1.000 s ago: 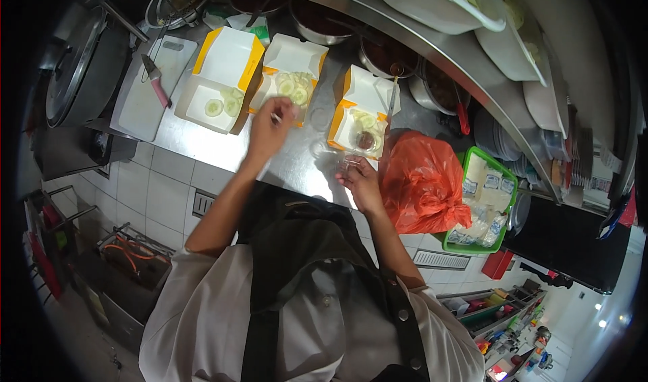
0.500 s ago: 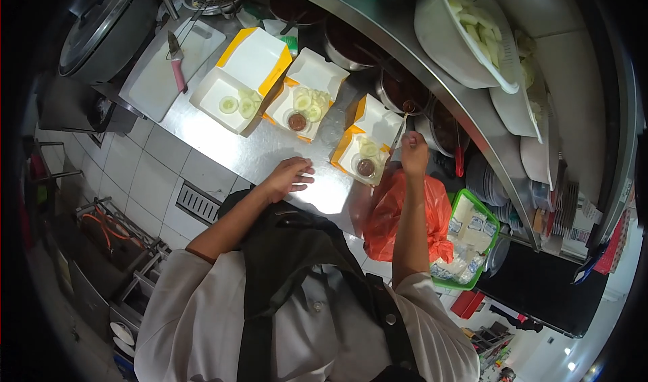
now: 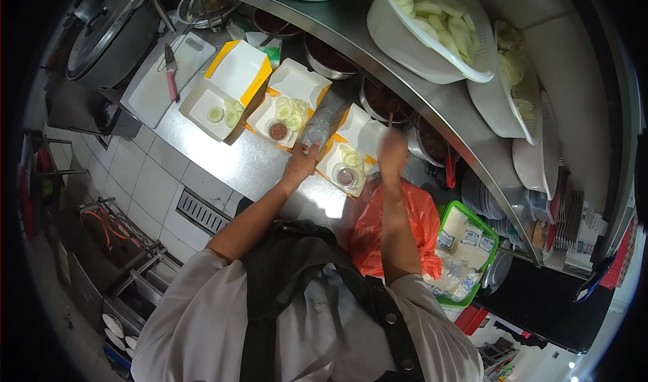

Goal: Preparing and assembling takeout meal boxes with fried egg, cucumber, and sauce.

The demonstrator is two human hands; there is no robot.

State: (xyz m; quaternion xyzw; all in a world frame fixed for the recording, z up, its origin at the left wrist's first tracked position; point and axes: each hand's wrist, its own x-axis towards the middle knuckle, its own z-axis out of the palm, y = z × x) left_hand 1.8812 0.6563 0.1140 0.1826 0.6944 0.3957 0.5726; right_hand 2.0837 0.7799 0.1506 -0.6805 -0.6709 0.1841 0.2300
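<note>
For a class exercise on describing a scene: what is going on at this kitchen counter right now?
A person in an apron stands at a steel counter with three open takeaway boxes. The left hand holds a small clear plastic bag between the middle box and the right box. The right hand is raised over the right box by the sauce pots. An orange bag lies beside.

free: bare counter [image 3: 236, 162] left | blocked: open boxes [image 3: 283, 108], orange bag [image 3: 398, 230]

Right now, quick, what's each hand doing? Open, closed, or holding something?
Left hand: closed on a small clear plastic bag over the food boxes.
Right hand: closed on a thin utensil handle; it's blurred, so the tool's kind can't be told.
</note>
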